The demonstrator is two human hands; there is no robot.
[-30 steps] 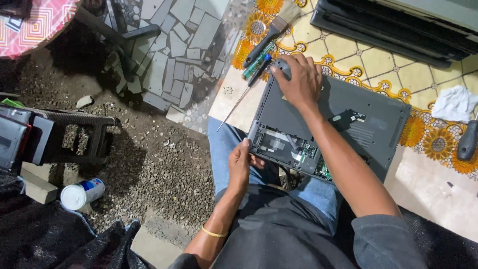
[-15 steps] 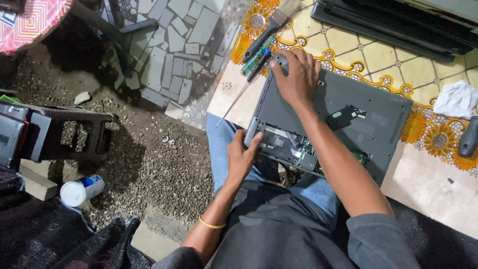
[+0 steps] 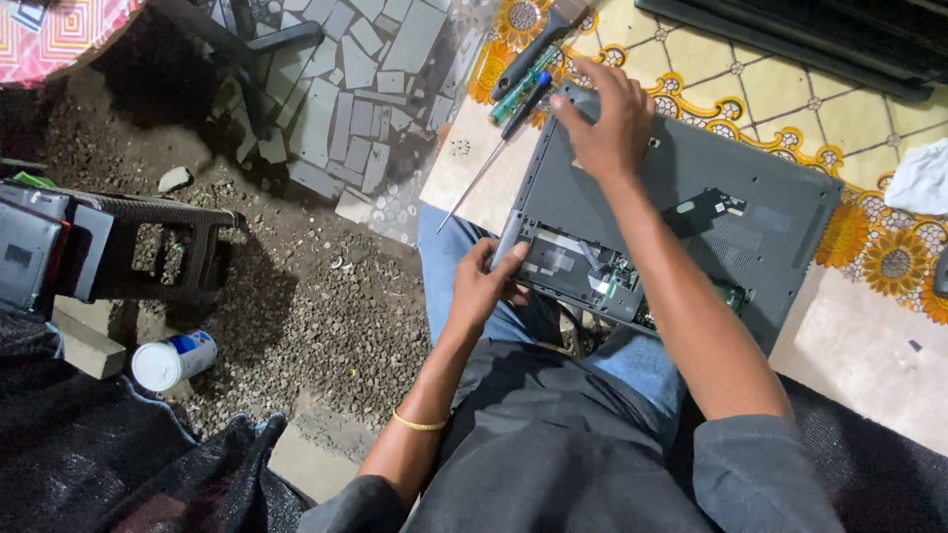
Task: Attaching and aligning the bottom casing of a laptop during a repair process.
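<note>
While the grey laptop (image 3: pixel 691 212) lies upside down on the desk (image 3: pixel 859 345), partly over the person's knees, both hands grip it. Fingers of the left hand (image 3: pixel 482 286) are curled round the near left corner, thumb on the edge beside the opened bay where a green circuit board (image 3: pixel 622 286) shows. At the far left corner, the right hand (image 3: pixel 604 123) is spread, pressing down with bent fingers. Just beyond that hand lie screwdrivers (image 3: pixel 523 84) on the flowered yellow cloth (image 3: pixel 760 94). A white rag (image 3: pixel 923 178) sits at the right edge. Down on the gravel ground (image 3: pixel 326 306), well apart, lies a white can (image 3: pixel 173 357) near a dark plastic stool (image 3: pixel 148 247).
</note>
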